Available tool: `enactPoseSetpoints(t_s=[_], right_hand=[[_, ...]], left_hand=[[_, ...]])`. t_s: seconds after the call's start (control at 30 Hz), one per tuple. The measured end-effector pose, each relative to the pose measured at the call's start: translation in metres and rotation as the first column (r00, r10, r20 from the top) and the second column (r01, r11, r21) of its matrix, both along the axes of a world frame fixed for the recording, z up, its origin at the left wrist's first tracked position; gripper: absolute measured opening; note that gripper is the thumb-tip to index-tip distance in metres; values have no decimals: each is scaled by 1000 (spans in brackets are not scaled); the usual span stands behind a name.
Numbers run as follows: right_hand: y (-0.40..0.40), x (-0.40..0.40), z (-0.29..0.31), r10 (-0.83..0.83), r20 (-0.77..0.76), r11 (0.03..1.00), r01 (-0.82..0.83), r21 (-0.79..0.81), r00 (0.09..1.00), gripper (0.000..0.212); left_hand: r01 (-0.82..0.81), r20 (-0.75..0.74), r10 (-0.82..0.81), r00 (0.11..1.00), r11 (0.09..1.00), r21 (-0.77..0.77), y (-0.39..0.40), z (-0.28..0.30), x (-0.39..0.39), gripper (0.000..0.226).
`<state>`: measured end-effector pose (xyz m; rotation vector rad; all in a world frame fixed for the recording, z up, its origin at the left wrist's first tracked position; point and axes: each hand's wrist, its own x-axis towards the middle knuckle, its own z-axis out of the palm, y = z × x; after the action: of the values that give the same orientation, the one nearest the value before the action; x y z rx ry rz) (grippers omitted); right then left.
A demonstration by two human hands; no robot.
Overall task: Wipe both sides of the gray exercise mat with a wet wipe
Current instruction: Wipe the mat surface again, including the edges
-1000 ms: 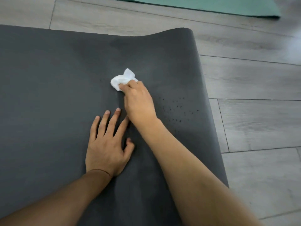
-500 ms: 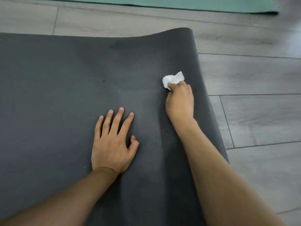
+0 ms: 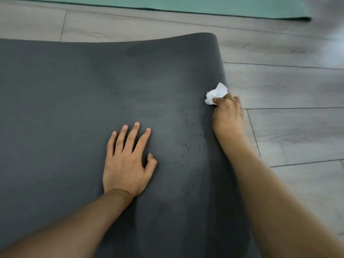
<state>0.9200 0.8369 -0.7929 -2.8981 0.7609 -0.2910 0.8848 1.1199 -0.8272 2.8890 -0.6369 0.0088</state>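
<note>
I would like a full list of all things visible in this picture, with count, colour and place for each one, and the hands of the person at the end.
gray exercise mat: one, dark gray, spread on the floor, filling the left and middle of the view; its far right corner curls up a little.
wet wipe: one, white, crumpled, at the right edge of the mat.
dark droplets: many small spots, darker gray, on the mat between the two hands.
second mat: one, teal green, along the top of the view.
floor: gray wood-look planks, top and right.
left hand: one, flat on the mat, fingers spread.
right hand: one, at the mat's right edge, holds the wipe.
</note>
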Motion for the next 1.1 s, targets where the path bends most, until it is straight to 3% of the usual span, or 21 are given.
enactPoseSetpoints(t_s=[0.07, 0.1, 0.2, 0.3, 0.37, 0.43, 0.53, 0.6, 0.67, 0.73, 0.83, 0.9, 1.0, 1.1], right_hand=[[31, 8, -9, -45, 52, 997, 42, 65, 998, 42], [52, 11, -12, 9, 69, 995, -16, 97, 998, 39], [120, 10, -16, 348, 116, 920, -363, 151, 930, 31], [133, 6, -18, 606, 34, 792, -607, 66, 795, 28], [93, 4, -17, 529, 42, 848, -528, -43, 847, 30], [34, -10, -13, 309, 65, 950, -305, -59, 949, 30], [-15, -47, -12, 8, 24, 996, -5, -92, 1000, 37], [-12, -56, -26, -44, 53, 991, 50, -124, 998, 39], [-6, -57, -37, -62, 180, 995, 74, -63, 982, 37], [-11, -55, -39, -27, 323, 999, 40, -32, 946, 36], [-16, -57, -39, 63, 406, 998, -56, -29, 912, 35], [-17, -56, -41, 95, 412, 995, -101, -6, 906, 35], [-21, -57, -44, 96, 420, 994, -107, 2, 903, 37], [-19, -55, -43, 111, 355, 994, -110, -25, 928, 38]], left_hand=[[-4, 0, 4, 1000, 1000, -11, 0, 0, 0, 65], [-5, 4, 5, 1000, 1000, -16, 0, 0, 0, 65], [4, 8, -4, 1000, 1000, -21, 1, -3, 2, 66], [5, 3, -5, 1000, 1000, -28, 2, -3, 0, 65], [2, -7, -2, 1000, 999, -33, 1, -1, 0, 66], [3, -19, -3, 1000, 999, -38, 1, 1, 0, 65], [-3, -10, 2, 1000, 998, -64, 0, -1, 0, 63], [3, 7, -2, 1000, 998, -64, 0, -1, 1, 62], [25, 55, -21, 998, 997, -74, 2, -1, -1, 56], [91, 150, -77, 986, 992, -87, 3, -4, -3, 41], [228, 236, -226, 945, 973, 20, 2, 3, -2, 23], [253, 103, -262, 960, 963, 94, 5, 17, -8, 39], [278, -348, -186, 919, 930, 239, 25, 38, -41, 114], [309, -502, -115, 857, 894, 323, 31, 45, -58, 138]])
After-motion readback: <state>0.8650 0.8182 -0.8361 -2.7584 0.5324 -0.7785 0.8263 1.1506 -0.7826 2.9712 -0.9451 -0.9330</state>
